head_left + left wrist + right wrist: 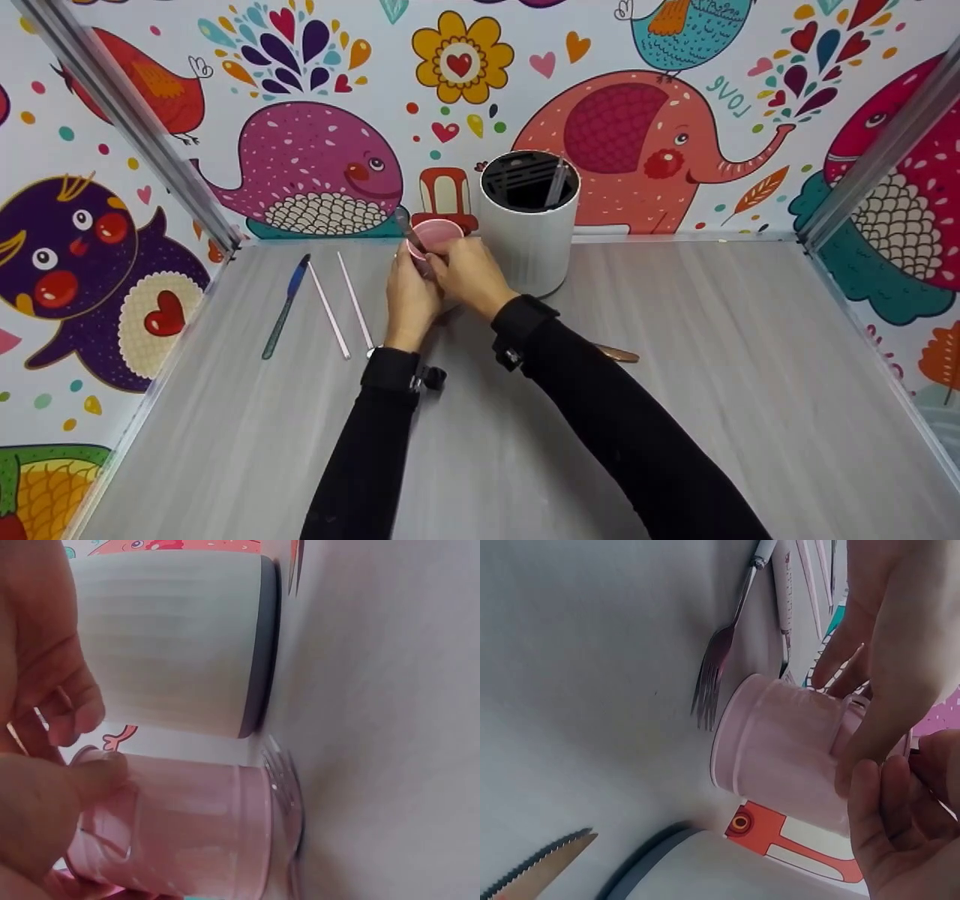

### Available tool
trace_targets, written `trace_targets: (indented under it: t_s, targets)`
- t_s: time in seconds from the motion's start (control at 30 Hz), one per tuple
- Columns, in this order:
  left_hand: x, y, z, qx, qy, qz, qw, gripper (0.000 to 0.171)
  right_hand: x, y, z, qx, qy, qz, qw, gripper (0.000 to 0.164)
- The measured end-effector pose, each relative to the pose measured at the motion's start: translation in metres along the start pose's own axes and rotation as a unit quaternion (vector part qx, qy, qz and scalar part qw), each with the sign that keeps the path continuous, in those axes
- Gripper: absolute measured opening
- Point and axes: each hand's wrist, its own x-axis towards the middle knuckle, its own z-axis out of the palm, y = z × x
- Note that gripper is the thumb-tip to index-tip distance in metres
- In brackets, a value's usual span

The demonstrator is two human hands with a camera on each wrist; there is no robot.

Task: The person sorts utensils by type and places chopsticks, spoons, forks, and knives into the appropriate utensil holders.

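A pink cup (439, 231) with cutouts in its side stands upright close in front of the back wall. My left hand (412, 296) grips it from the left, the thumb lying across its side in the left wrist view. At the rim, my right hand (471, 274) has curled fingertips around a dark, slim spoon (403, 220), whose rounded end sticks up over the cup. Part of the spoon is hidden by the fingers. Beside the foot of the cup (780, 742), a metal fork (718, 652) lies on the table.
Right of the cup stands a white cylindrical holder (529, 244) with a black slotted top. Left lie a blue knife (286, 306) and two pale pink sticks (328, 309). A brown knife (619, 352) lies partly behind my right forearm. Another light-handled utensil (783, 592) lies beside the fork.
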Motion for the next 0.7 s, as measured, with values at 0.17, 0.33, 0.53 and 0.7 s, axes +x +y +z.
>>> trace_targets:
  t_s: [0.17,0.33,0.53,0.7]
  targets:
    - [-0.004,0.008,-0.003,0.006,-0.009,-0.014,0.9998,0.059,-0.009,-0.021,-0.015,0.021,-0.003,-0.001,1.0,0.022]
    - [-0.006,0.016,-0.008,0.002,-0.017,-0.023,0.9996,0.061,-0.018,-0.026,-0.019,0.052,-0.006,-0.007,0.999,0.023]
    - [-0.006,0.016,-0.007,0.018,-0.026,-0.04,0.9987,0.072,-0.029,-0.012,-0.021,0.08,0.008,-0.038,0.996,0.023]
    - [-0.005,0.019,-0.007,0.01,-0.034,-0.07,0.9969,0.085,-0.036,0.0,-0.033,0.095,-0.006,-0.064,0.993,0.022]
